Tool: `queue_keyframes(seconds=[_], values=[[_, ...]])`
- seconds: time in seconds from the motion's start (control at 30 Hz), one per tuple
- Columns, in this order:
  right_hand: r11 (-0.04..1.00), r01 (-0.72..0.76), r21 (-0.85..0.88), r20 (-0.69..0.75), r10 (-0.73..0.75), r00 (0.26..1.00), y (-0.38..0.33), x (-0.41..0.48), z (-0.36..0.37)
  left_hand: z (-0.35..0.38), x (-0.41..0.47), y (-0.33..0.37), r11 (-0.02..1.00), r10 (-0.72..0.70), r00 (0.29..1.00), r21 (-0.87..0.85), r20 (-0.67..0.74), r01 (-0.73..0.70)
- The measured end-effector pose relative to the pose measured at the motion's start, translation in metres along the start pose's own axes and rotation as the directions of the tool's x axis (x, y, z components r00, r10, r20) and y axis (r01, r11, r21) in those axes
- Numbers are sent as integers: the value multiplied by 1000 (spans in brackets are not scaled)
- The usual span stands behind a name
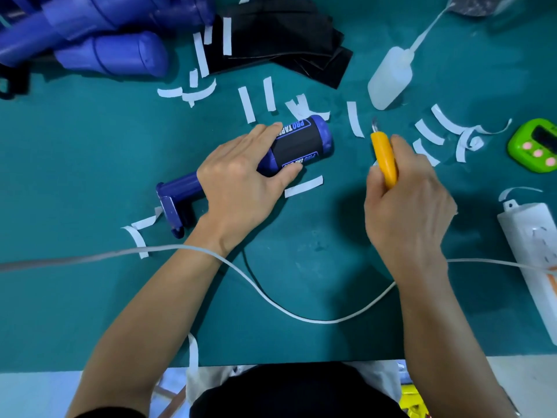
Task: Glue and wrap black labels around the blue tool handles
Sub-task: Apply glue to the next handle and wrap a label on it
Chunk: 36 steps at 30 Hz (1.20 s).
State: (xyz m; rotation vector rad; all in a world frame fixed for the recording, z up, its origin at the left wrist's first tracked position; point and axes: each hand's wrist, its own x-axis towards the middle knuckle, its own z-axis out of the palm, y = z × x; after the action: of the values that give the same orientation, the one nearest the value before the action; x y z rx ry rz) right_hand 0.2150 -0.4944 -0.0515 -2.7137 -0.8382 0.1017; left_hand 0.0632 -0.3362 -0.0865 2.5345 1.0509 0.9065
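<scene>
— What's the surface?
— A teal work mat (90,140), littered with white paper strips (246,104).
— And the hands?
— The left hand (238,188) grips a blue tool handle (325,134) lying on the mat at centre, fingers curled over the black label (298,143) wrapped round it. The right hand (407,206), just beside it, clasps a yellow-handled tool (384,158), metal tip pointing away.
— Farther out?
— A clear squeeze bottle (388,76) lies beyond the right hand, a stack of black labels (286,40) is at top centre, and more blue handles (114,52) are piled top left. A green timer (533,146) and a white power strip (530,245) sit at the right edge.
</scene>
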Motion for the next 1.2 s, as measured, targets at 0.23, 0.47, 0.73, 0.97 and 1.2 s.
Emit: queue_keyframes(seconds=[0.23, 0.47, 0.73, 0.97, 1.2], values=[[982, 182, 46, -94, -177, 980, -4, 9, 3, -1, 1, 2, 999, -39, 999, -13, 12, 39], [635, -43, 772, 293, -296, 909, -41, 35, 13, -5, -1, -3, 989, 141, 990, -34, -11, -141], [465, -134, 875, 314, -336, 888, -34, 41, 36, -9, 2, -7, 990, 119, 992, -78, 51, -115], [396, -173, 902, 317, -334, 887, -36, 39, 37, -15, 7, 4, 999, -20, 974, -40, 224, 30], [428, -162, 889, 345, -394, 852, -32, 43, 36, -26, 11, -2, 978, -67, 932, -159, 355, 131]])
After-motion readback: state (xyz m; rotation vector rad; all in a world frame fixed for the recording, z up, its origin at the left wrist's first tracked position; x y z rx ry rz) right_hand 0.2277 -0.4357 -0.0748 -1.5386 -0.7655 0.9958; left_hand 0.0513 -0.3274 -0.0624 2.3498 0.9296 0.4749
